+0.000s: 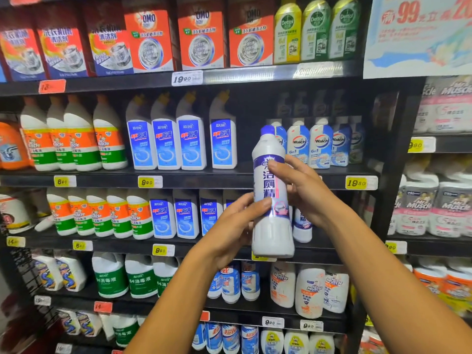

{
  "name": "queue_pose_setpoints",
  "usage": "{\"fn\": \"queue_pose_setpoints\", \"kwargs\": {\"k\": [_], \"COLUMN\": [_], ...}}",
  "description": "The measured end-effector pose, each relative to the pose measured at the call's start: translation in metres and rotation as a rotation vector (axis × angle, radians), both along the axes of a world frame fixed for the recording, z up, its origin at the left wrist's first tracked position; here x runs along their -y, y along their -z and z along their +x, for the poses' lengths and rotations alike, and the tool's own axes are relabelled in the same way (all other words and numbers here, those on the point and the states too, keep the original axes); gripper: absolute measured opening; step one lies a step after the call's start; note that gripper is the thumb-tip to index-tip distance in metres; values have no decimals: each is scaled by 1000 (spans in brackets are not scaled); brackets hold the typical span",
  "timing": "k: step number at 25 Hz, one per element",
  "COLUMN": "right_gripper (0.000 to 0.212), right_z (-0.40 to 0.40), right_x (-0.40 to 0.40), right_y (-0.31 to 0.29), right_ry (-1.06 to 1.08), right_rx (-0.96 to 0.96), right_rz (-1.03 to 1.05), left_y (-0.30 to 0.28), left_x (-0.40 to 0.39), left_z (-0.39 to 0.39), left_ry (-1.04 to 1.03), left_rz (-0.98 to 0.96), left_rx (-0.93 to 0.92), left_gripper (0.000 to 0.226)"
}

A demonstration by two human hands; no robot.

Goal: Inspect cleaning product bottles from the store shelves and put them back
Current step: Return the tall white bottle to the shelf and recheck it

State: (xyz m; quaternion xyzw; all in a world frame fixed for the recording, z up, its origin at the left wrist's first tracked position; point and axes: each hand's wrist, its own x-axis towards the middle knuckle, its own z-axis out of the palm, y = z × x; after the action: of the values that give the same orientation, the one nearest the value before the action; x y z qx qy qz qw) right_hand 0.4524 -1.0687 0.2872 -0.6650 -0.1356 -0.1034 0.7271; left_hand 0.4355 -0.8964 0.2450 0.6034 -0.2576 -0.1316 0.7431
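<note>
Both forearms reach up from the bottom edge toward the shelves (229, 178). Left hand (231, 229) grips the white bottle (272, 226) at mid-body from the left side, thumb laid across the front label, other fingers wrapped behind. Right hand (304, 190) holds the same bottle higher up from the right, thumb on the purple band of the label, fingers curled round the back. Bottle upright, purple cap (267, 130) on top, held in the air in front of the shelves, touching none of them. Behind it on the second shelf: four blue-label bottles (190, 143) and four orange-and-green bottles (74, 146) to the left. Top shelf: three green-and-yellow bottles (316, 31) and three orange boxes (200, 39)
</note>
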Motion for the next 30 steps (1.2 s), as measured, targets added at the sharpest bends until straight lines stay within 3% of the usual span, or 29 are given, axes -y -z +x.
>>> {"fn": "queue_pose_setpoints", "kwargs": {"k": [4,8,13,19,23,30], "right_gripper": [53,53,67,56,36,52], "right_z": [4,5,8,12,10,4], "right_x": [-5,-7,-10,-7,0,1], "right_y": [-7,-16,-19,-10,-5,5], "right_ry": [4,-50,-64,-11,1,-23], "right_rx": [-152,-238,-255,-219,-11,122], "right_rz": [139,221,233,126,16,-90], "left_y": [-23,-47,-52,-37,-17,6], "left_x": [0,-1,-4,-7,-5,-4], "left_z": [-10,-15,-13,-8,-8,-4], "left_ry": [40,17,40,3,-19,1], "left_rz": [-88,-29,-22,26,117,37], "left_rx": [-37,-40,-42,-33,65,99], "left_gripper": [51,59,46,51,42,45]}}
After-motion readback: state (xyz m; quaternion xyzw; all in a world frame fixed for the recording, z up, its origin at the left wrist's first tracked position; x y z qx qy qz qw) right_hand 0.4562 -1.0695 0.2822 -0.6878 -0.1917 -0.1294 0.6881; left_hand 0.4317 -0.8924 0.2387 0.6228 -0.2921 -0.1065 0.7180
